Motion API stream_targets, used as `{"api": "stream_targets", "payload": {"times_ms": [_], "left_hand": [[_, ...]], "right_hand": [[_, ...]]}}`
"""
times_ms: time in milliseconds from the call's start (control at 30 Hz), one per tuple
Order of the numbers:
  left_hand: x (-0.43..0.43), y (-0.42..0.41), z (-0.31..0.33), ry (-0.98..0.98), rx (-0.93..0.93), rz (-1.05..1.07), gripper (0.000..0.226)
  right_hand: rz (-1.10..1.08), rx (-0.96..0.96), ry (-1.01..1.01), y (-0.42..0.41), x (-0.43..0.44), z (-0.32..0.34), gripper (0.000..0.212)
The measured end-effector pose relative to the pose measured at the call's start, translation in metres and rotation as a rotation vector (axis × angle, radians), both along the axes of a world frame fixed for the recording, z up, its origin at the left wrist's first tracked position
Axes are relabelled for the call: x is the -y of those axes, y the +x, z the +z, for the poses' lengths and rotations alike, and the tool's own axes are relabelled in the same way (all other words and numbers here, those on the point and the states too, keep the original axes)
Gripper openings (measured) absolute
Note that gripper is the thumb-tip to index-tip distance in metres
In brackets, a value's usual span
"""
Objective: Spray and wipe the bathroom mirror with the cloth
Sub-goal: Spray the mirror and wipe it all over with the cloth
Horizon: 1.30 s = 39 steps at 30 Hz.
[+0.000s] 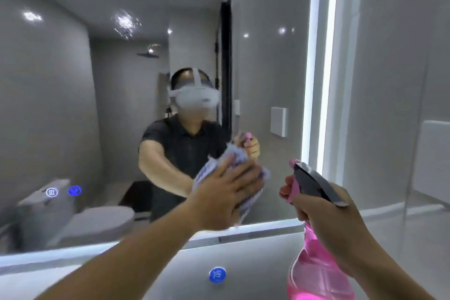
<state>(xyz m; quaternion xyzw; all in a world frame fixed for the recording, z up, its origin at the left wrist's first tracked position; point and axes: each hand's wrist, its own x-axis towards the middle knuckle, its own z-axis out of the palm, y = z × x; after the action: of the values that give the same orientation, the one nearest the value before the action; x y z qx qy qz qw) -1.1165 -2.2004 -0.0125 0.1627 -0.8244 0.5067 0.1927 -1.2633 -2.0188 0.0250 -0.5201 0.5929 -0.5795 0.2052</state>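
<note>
So the mirror [151, 80] is the big thing here, filling pretty much everything ahead of my fingertips and running off past them on the left and up top, with the lit strip [323, 80] marking its edge just beyond my right knuckles. I'm working the lower right part of the glass, close to the bottom edge, which sits just under my left palm.

My left hand [227, 198] is flat and spread, fingers [243, 173] splayed wide over the cloth [211, 168], pinning it against the glass. Open palm instead of a fist because that spreads the pressure and covers more glass per pass, at least that's my thinking. The cloth is bunched, sticking out above my fingers and hanging below my palm, so it isn't a neat pad.

My right hand [323, 209] is clenched round the neck of the pink spray bottle [314, 270], fingers curled at the trigger, nozzle aimed at the glass just to the right of the cloth. Held off the mirror, not touching it, so I can mist a patch and wipe it straight after without putting anything down.

Smallest bit: a blue round sticker [217, 275] on the surface below my left wrist. Can't tell what it's for.
</note>
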Motion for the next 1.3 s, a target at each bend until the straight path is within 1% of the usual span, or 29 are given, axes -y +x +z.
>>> {"api": "stream_targets", "payload": {"times_ms": [33, 67, 100, 133, 167, 200, 233, 300, 333, 367, 433, 500, 567, 633, 667, 700, 767, 800, 833, 867, 900, 933, 967, 1033, 1067, 1133, 1200, 1233, 1300], "left_hand": [[-0.006, 0.010, -0.034, 0.018, 0.177, -0.016, 0.057], [-0.008, 0.021, -0.053, 0.034, 0.296, -0.023, 0.050], [-0.007, 0.027, -0.057, 0.101, 0.359, -0.033, 0.046], [-0.002, 0.030, -0.046, 0.133, 0.390, -0.026, 0.049], [0.002, 0.027, -0.024, 0.080, 0.343, -0.037, 0.054], [0.005, 0.020, 0.007, -0.035, 0.213, -0.072, 0.057], [0.007, 0.010, 0.047, -0.111, 0.028, -0.091, 0.059], [0.011, -0.015, 0.135, -0.115, -0.356, -0.054, 0.061], [0.010, -0.027, 0.171, -0.092, -0.508, -0.003, 0.063], [0.008, -0.038, 0.198, -0.062, -0.610, 0.050, 0.064], [0.010, -0.058, 0.225, -0.052, -0.696, 0.096, 0.064], [0.011, -0.074, 0.225, -0.041, -0.699, 0.081, 0.061], [0.008, -0.094, 0.206, -0.058, -0.610, 0.042, 0.061], [0.002, -0.121, 0.164, -0.085, -0.407, -0.002, 0.060], [-0.004, -0.130, 0.129, -0.043, -0.255, -0.024, 0.057], [-0.010, -0.134, 0.086, -0.044, -0.059, -0.001, 0.051], [-0.021, -0.122, -0.013, -0.067, 0.329, 0.140, 0.045], [-0.020, -0.107, -0.057, 0.018, 0.478, 0.237, 0.046], [-0.016, -0.095, -0.079, 0.056, 0.501, 0.315, 0.044], [-0.015, -0.086, -0.079, 0.065, 0.480, 0.363, 0.043], [-0.012, -0.081, -0.064, 0.095, 0.483, 0.355, 0.044], [-0.010, -0.080, -0.038, 0.063, 0.477, 0.246, 0.046], [-0.007, -0.078, 0.002, 0.047, 0.426, 0.170, 0.052], [-0.001, -0.062, 0.097, -0.046, 0.055, -0.008, 0.063], [0.006, -0.050, 0.148, -0.078, -0.138, -0.056, 0.064], [0.016, -0.008, 0.231, -0.092, -0.485, 0.000, 0.067], [0.026, 0.044, 0.267, -0.102, -0.725, 0.123, 0.069], [0.030, 0.066, 0.272, -0.112, -0.835, 0.154, 0.068], [0.024, 0.081, 0.258, -0.113, -1.049, 0.183, 0.066]], "right_hand": [[0.003, 0.012, -0.002, -0.003, 0.000, -0.003, 0.012], [0.001, 0.027, 0.002, -0.007, -0.001, -0.006, 0.013], [-0.003, 0.045, 0.005, -0.011, -0.002, -0.009, 0.014], [-0.012, 0.070, 0.005, -0.016, -0.003, -0.012, 0.013], [-0.019, 0.091, 0.005, -0.021, -0.004, -0.014, 0.011], [-0.024, 0.099, 0.008, -0.026, -0.005, -0.016, 0.008], [-0.032, 0.097, 0.011, -0.030, -0.005, -0.017, 0.009], [-0.059, 0.096, 0.022, -0.039, -0.006, -0.018, 0.009], [-0.075, 0.104, 0.027, -0.043, -0.006, -0.016, 0.009], [-0.086, 0.113, 0.028, -0.047, -0.006, -0.014, 0.010], [-0.099, 0.130, 0.017, -0.053, -0.006, -0.010, 0.009], [-0.121, 0.102, -0.005, -0.057, -0.004, -0.007, 0.008], [-0.143, 0.066, -0.044, -0.057, -0.002, -0.005, 0.008], [-0.157, 0.068, -0.085, -0.055, 0.000, -0.005, 0.008], [-0.169, 0.084, -0.109, -0.053, 0.001, -0.005, 0.007], [-0.175, 0.098, -0.127, -0.051, 0.000, -0.005, 0.006], [-0.159, 0.117, -0.138, -0.048, -0.002, -0.005, 0.006], [-0.135, 0.114, -0.133, -0.047, -0.003, -0.005, 0.008], [-0.114, 0.101, -0.122, -0.046, -0.005, -0.005, 0.009], [-0.105, 0.092, -0.130, -0.045, -0.006, -0.005, 0.011], [-0.097, 0.087, -0.140, -0.044, -0.008, -0.004, 0.013], [-0.096, 0.082, -0.151, -0.044, -0.009, -0.003, 0.014], [-0.095, 0.081, -0.152, -0.043, -0.011, -0.001, 0.014], [-0.054, 0.090, -0.152, -0.038, -0.012, 0.003, 0.014], [-0.045, 0.082, -0.158, -0.037, -0.010, 0.006, 0.013], [-0.039, 0.055, -0.156, -0.033, -0.008, 0.010, 0.011], [-0.027, 0.070, -0.165, -0.030, -0.007, 0.017, 0.010], [-0.018, 0.083, -0.170, -0.029, -0.008, 0.021, 0.009], [-0.022, 0.081, -0.180, -0.028, -0.008, 0.024, 0.010]]}}
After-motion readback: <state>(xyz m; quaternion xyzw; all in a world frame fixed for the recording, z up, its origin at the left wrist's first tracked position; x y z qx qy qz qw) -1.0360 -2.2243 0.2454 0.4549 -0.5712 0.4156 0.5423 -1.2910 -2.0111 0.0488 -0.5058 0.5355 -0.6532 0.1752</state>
